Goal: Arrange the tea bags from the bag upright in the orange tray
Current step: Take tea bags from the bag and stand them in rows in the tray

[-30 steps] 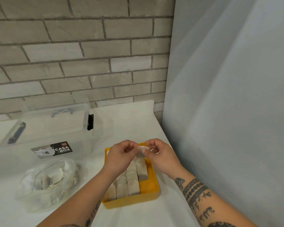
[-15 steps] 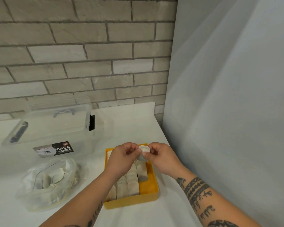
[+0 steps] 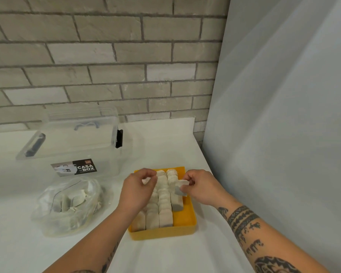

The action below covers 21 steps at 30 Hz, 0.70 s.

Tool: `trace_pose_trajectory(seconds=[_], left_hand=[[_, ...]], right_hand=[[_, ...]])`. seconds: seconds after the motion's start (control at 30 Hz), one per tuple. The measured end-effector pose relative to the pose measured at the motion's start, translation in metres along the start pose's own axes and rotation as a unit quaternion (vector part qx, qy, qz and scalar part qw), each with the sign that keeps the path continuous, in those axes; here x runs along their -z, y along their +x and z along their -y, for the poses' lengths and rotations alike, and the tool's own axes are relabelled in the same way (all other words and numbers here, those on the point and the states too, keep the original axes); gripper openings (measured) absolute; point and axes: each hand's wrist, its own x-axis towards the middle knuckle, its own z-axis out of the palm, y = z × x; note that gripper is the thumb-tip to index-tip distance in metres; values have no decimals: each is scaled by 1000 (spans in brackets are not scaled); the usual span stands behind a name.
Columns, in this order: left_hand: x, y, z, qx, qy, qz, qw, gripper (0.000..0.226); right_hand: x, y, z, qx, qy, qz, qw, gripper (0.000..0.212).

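Filling the tray's last row
Right hand (image 3: 200,187) pinches a tea bag (image 3: 180,187); left hand (image 3: 138,186) pinches something small. Best slot the bag upright, lower right of tray (image 3: 183,219).

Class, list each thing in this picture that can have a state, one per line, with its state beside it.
Orange tray: mostly filled with rows of upright tea bags, right strip bare.
Plastic bag: open, tea bags inside.
Clear storage box: looks empty; lid state unclear.
Left hand: pinching something small and white.
Right hand: pinching a tea bag above the tray.
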Motion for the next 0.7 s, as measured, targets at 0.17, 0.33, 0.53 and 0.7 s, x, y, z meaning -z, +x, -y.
trace_pose_trajectory(seconds=[0.17,0.33,0.53,0.7], left_hand=[[2,5,37,12,152,-26,988,29],[-5,-1,57,65,192,14,979,37],[-9,-2,71,37,159,-7,987,32],[-9,-4,72,37,150,-14,988,31]], right_hand=[[-13,-5,1,18,-112,64,992,16],[-23,-12,6,67,-271,98,955,26],[-39,-16,-5,56,-306,45,949,29],[-44,-14,-9,38,-270,13,962,30]])
